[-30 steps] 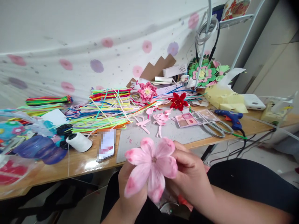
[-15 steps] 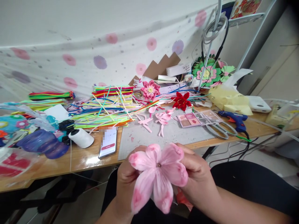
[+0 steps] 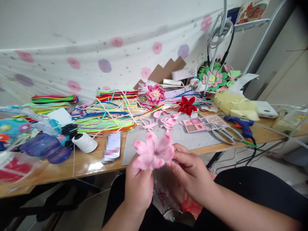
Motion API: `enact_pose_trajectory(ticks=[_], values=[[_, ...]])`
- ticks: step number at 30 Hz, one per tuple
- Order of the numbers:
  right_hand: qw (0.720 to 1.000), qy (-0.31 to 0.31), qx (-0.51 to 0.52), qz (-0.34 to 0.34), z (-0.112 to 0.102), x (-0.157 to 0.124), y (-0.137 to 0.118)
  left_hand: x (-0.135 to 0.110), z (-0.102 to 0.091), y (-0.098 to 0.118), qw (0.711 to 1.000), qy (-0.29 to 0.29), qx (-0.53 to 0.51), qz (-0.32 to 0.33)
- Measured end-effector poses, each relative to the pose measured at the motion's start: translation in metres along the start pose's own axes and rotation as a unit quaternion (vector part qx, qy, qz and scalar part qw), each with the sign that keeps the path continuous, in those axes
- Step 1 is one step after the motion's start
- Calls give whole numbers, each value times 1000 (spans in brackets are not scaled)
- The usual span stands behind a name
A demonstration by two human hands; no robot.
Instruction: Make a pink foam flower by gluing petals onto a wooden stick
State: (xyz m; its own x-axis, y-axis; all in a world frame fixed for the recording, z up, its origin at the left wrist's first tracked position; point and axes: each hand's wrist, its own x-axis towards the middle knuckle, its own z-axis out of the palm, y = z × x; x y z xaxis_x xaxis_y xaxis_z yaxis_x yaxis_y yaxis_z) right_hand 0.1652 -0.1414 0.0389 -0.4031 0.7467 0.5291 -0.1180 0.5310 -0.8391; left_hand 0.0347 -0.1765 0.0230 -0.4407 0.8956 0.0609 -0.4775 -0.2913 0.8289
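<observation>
Standing by the tabletop (image 3: 84,167), I see a white spool of thread (image 3: 84,142) lying on its side next to a phone (image 3: 112,148). Both sit close to the front edge, probably parked where they come easily to hand. Just right of them, off the edge and over the lap, the left hand (image 3: 138,184) has its grip closed around the base of a pink flower (image 3: 154,151). The petals are turned upward, seemingly so the bloom faces the eyes. The right hand (image 3: 190,170) pinches a petal on the flower's right side between thumb and fingertips. Further right, scissors (image 3: 227,134) and a blue glue gun (image 3: 240,123) lie on the tabletop, near the right arm.
</observation>
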Motion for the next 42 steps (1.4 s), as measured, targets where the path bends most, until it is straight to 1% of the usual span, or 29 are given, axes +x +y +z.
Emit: enact_pose_trajectory(ticks=[2, 3, 6, 8, 11, 15, 18, 21, 25, 29, 31, 33, 35, 37, 40, 42], values=[[999, -20, 12, 24, -1, 3, 3, 4, 2, -1, 999, -23, -15, -31], [999, -21, 25, 43, -2, 4, 5, 6, 3, 0, 998, -31, -24, -52], [989, 6, 81, 121, -3, 5, 11, 10, 4, 2, 993, -33, -49, -106], [978, 35, 122, 166, -2, 5, 14, 10, 4, 2, 990, -24, -57, -124], [959, 67, 181, 207, -1, 5, 15, 8, 5, 1, 987, -13, -65, -147], [933, 59, 265, 238, 1, 2, 13, 4, 7, -3, 985, -7, -67, -160], [931, 57, 275, 233, 2, -2, 14, 0, 8, -3, 988, 11, -44, -146], [937, 63, 248, 238, 3, -9, 17, -1, 9, 0, 992, 20, -8, -122], [939, 67, 217, 259, 7, -13, 20, -1, 9, 2, 997, 10, 37, -68], [948, 71, 204, 233, 14, -12, 22, -1, 3, -3, 994, -18, 109, 3], [953, 78, 197, 216, 18, -12, 24, -1, -1, -7, 987, -35, 149, 42], [954, 92, 201, 203, 22, -12, 25, 0, -5, -10, 980, -43, 180, 67], [948, 104, 221, 203, 24, -11, 26, 1, -8, -12, 976, -41, 196, 80], [936, 109, 253, 221, 25, -10, 26, 3, -10, -13, 973, -37, 212, 83], [913, 95, 308, 251, 24, -7, 23, 2, -10, -12, 960, -29, 264, 86], [913, 90, 303, 258, 23, -6, 23, 0, -9, -10, 945, -23, 310, 99]])
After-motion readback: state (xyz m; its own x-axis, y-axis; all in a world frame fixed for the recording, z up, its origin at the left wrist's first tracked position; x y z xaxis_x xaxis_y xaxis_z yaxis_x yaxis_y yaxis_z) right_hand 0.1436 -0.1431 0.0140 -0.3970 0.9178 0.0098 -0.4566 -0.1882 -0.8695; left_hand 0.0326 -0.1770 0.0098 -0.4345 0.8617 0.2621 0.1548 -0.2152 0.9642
